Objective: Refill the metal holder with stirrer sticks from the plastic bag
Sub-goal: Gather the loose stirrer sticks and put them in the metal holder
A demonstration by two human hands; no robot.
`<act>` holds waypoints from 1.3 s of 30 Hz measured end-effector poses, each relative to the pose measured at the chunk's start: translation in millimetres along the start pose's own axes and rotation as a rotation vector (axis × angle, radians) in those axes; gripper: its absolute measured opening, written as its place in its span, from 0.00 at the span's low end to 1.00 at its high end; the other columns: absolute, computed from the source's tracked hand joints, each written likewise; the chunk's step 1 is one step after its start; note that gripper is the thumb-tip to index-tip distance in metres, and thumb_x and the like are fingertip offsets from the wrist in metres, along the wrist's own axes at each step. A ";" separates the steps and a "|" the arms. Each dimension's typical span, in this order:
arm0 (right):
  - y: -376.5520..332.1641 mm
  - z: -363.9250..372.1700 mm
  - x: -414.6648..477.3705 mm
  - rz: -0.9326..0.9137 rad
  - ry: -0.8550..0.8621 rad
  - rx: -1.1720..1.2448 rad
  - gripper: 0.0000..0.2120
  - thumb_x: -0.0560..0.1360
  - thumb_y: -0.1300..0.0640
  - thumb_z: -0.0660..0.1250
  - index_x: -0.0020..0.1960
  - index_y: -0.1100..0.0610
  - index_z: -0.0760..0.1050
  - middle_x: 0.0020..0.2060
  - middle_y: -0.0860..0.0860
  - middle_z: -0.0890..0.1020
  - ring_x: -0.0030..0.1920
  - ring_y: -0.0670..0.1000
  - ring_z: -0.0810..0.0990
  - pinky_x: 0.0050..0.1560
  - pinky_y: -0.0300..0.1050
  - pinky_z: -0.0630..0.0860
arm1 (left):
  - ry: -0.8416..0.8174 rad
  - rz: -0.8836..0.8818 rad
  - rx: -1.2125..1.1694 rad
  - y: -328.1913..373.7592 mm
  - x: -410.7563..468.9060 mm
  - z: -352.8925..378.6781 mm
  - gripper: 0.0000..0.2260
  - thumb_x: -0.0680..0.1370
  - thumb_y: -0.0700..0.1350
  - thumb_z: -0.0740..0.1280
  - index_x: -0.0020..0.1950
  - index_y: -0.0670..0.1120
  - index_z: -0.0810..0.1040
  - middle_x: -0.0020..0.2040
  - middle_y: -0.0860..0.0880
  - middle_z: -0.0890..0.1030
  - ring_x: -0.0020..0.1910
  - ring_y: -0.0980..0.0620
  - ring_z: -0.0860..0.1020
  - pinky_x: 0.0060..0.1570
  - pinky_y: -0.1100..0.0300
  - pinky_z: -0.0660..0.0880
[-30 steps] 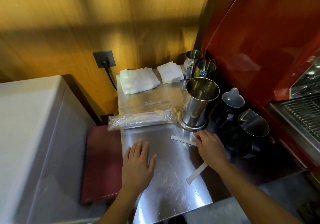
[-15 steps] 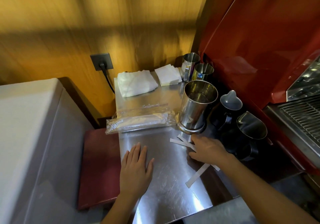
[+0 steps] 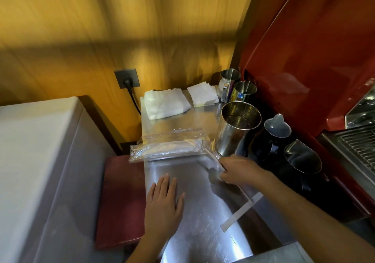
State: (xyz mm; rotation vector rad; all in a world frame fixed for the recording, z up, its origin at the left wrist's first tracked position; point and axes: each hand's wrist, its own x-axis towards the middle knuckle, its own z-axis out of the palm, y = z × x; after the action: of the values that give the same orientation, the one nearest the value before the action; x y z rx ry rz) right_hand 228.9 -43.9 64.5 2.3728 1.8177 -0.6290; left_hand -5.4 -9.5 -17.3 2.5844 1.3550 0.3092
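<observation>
A tall steel holder point(image 3: 236, 129) stands upright on the steel counter point(image 3: 198, 212), and I see no sticks in it. Left of it lies a clear plastic bag point(image 3: 168, 147) with wrapped stirrer sticks inside. My right hand point(image 3: 239, 170) is just in front of the holder's base, fingers closed on wrapped stirrer sticks point(image 3: 214, 160) that blur with motion. One more wrapped stick point(image 3: 241, 212) lies loose on the counter under my right forearm. My left hand point(image 3: 164, 203) rests flat on the counter, palm down, fingers apart.
Two small steel cups point(image 3: 236, 87) stand behind the holder. Two dark pitchers point(image 3: 288, 151) sit to its right, against a red machine point(image 3: 314, 49). Folded white cloths point(image 3: 166, 106) and napkins point(image 3: 203, 96) lie at the back. A dark red board point(image 3: 121, 197) adjoins the counter's left edge.
My right hand has gathered the sticks near the holder's base and lifted them off the counter, moving slightly left. The left hand stays flat. The camera has tilted a little.
</observation>
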 end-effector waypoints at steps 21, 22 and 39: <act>5.0 -108.6 2.8 0.144 0.777 0.159 0.09 0.75 0.56 0.61 0.53 0.59 0.71 0.39 0.59 0.81 0.40 0.63 0.79 0.36 0.47 0.67 | -0.079 -0.044 -0.034 0.7 2.0 -6.5 0.32 0.79 0.59 0.41 0.60 0.44 0.78 0.61 0.42 0.80 0.63 0.44 0.76 0.65 0.52 0.59; 7.5 -108.1 6.4 0.178 0.660 0.141 0.09 0.75 0.55 0.61 0.53 0.57 0.71 0.40 0.57 0.80 0.42 0.62 0.78 0.37 0.47 0.66 | -0.089 -0.047 -0.035 0.4 2.1 -6.5 0.32 0.79 0.60 0.41 0.60 0.44 0.78 0.61 0.43 0.80 0.63 0.45 0.76 0.65 0.52 0.59; -9.9 -40.3 -47.5 -0.165 0.397 0.203 0.06 0.74 0.55 0.63 0.48 0.56 0.74 0.38 0.51 0.79 0.41 0.56 0.77 0.41 0.47 0.72 | 0.009 0.014 -0.003 0.8 3.4 -4.1 0.22 0.75 0.53 0.56 0.59 0.41 0.78 0.61 0.40 0.79 0.62 0.42 0.76 0.61 0.45 0.72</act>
State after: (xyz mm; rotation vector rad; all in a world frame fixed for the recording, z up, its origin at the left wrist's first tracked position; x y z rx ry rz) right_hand 220.5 -71.4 120.6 2.6512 2.2231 -0.3912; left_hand -4.0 -6.9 -12.8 2.5947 1.3387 0.3256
